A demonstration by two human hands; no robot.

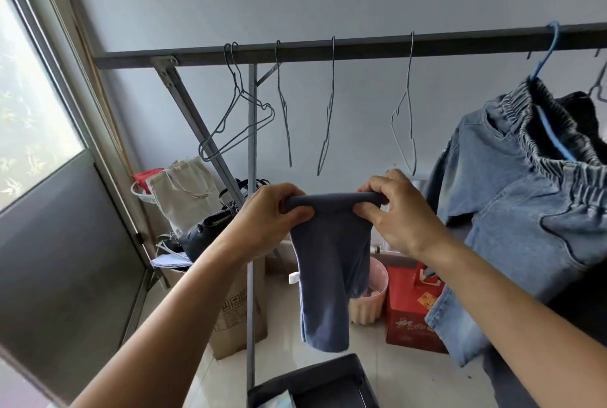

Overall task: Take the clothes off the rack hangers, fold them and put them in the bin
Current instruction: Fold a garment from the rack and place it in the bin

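Observation:
I hold a small grey-blue garment [330, 263] up in front of me, folded narrow and hanging down. My left hand [272, 213] grips its top left corner, and my right hand [395, 210] pinches the top right corner. Above runs the dark rack bar [361, 47] with several bare wire hangers [236, 121]. Light blue jeans [512, 210] hang on a blue hanger [547, 52] at the right, with a dark garment [588, 118] behind them. The dark bin [315, 381] sits on the floor below the held garment, with some light cloth inside.
A cardboard box [236, 315], a cream tote bag [184, 194] and a black handbag [210, 227] crowd the floor at the left behind the rack's legs. A pink basket [371, 292] and a red box [410, 309] stand on the tiles behind. A window [29, 105] is at the left.

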